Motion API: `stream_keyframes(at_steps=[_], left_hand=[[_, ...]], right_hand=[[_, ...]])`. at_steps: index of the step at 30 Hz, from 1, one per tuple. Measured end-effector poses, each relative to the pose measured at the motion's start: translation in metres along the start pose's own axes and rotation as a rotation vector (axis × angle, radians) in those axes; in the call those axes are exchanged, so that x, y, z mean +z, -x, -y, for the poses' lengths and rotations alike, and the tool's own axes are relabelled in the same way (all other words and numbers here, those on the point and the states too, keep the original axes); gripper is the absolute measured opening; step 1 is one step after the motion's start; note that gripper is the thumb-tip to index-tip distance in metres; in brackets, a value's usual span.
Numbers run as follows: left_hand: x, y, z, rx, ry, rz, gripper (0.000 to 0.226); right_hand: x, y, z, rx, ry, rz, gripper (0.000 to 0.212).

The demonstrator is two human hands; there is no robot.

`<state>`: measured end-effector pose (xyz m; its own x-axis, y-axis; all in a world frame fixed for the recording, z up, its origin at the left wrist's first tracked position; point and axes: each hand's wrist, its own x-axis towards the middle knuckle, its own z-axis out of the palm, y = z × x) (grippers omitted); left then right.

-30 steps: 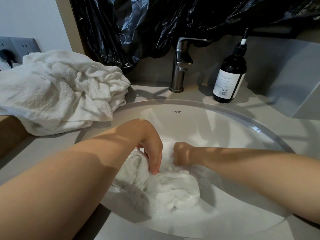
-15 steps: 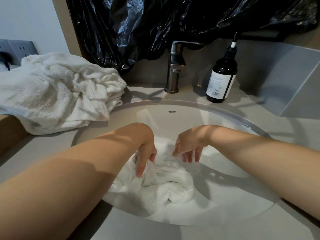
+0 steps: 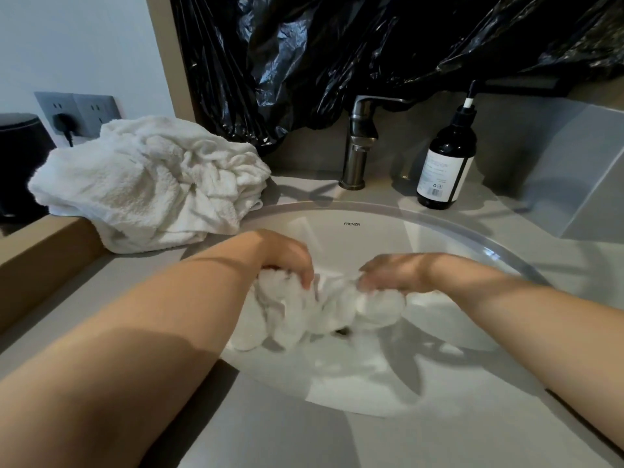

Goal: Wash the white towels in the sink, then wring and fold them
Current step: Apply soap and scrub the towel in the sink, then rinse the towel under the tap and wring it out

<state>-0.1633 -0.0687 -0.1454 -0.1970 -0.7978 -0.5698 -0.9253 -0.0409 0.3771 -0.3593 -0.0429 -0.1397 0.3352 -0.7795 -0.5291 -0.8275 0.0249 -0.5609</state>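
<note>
White terry towel [image 3: 324,309], soaked and bunched into a loose rope, down in the bowl of the oval white ceramic sink [image 3: 388,238], partly over the dark drain opening [image 3: 342,331]. Gripped at its left end by the left hand [image 3: 287,261], fingers curled over and into the cloth. Taken at the right end by the right hand [image 3: 391,275]; blurred there, yet fingers seemingly hooked down into the folds, so probably a full grasp and not a flat press. Mid-wash by the look of it, or just gathering for a wring.

Likely heavy with water, limp, no stiffness to count on; bound to sag and drip wherever unsupported. Rough pile, so little risk of slipping, soap or not. Best held as now, one fistful near each end, with the middle free to twist. Worth keeping low over the bowl while wringing, to spare the grey stone-look counter [image 3: 371,440].

Heaped on that counter to the left, just beside the rim: crumpled pile of further white towels [image 3: 145,184], dry-looking, untouched. Behind the bowl, brushed metal tap [image 3: 359,143], not visibly running, and dark pump bottle with a pale label [image 3: 445,160].
</note>
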Motion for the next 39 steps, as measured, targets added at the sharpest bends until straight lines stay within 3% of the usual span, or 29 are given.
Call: stream_keyframes(at_steps=[2,5,8,10,12,14,17,19,21,22,24,26,29,34,36,39], left_hand=[[-0.007,0.002,-0.001,0.002,0.378,-0.125,0.059],[-0.013,0.017,-0.024,-0.028,0.803,-0.273,0.022],[-0.006,0.024,-0.048,-0.023,0.989,-0.228,0.011],[0.003,0.029,-0.057,0.034,1.077,-0.182,0.025],[0.008,0.029,-0.062,0.108,1.099,-0.160,0.032],[0.008,0.030,-0.058,0.205,1.055,-0.144,0.028],[0.003,0.040,-0.047,0.245,0.863,-0.080,0.013],[0.001,0.045,-0.045,0.173,0.491,-0.079,0.024],[0.004,0.050,-0.047,0.098,0.039,-0.088,0.034],[0.006,0.050,-0.045,0.073,-0.061,-0.082,0.046],[0.008,0.047,-0.038,0.112,-0.034,-0.011,0.077],[0.007,0.045,-0.031,0.210,0.101,0.046,0.089],[0.008,0.041,-0.027,0.329,0.140,-0.031,0.075],[0.018,0.033,-0.030,0.519,0.448,-0.177,0.047],[0.017,0.032,-0.032,0.510,0.502,-0.265,0.032],[0.014,0.035,-0.038,0.528,0.477,-0.478,0.030]], right_hand=[[-0.020,0.013,-0.005,-0.012,-0.402,-0.120,0.017],[-0.033,0.031,-0.003,-0.081,-0.818,-0.294,0.015],[-0.023,0.032,0.008,-0.111,-0.686,-0.553,0.033],[-0.008,0.026,0.008,-0.199,-0.437,-0.778,0.036],[0.000,0.018,0.004,-0.232,-0.200,-0.870,0.031],[-0.008,0.008,-0.005,-0.210,-0.149,-0.827,0.023],[-0.024,0.012,-0.028,-0.140,-0.407,-0.620,0.013],[-0.032,0.017,-0.030,-0.132,-0.496,-0.468,0.019],[-0.039,0.027,-0.025,-0.203,-0.476,-0.371,0.010],[-0.041,0.033,-0.024,-0.260,-0.531,-0.311,0.013],[-0.045,0.038,-0.023,-0.323,-0.556,-0.210,0.020],[-0.046,0.040,-0.019,-0.346,-0.547,-0.151,0.021],[-0.048,0.045,-0.015,-0.363,-0.597,-0.131,0.035],[-0.057,0.053,-0.018,-0.330,-0.664,-0.101,0.030],[-0.060,0.052,-0.018,-0.242,-0.548,-0.115,0.024],[-0.065,0.057,-0.021,-0.081,-0.269,-0.056,0.044]])
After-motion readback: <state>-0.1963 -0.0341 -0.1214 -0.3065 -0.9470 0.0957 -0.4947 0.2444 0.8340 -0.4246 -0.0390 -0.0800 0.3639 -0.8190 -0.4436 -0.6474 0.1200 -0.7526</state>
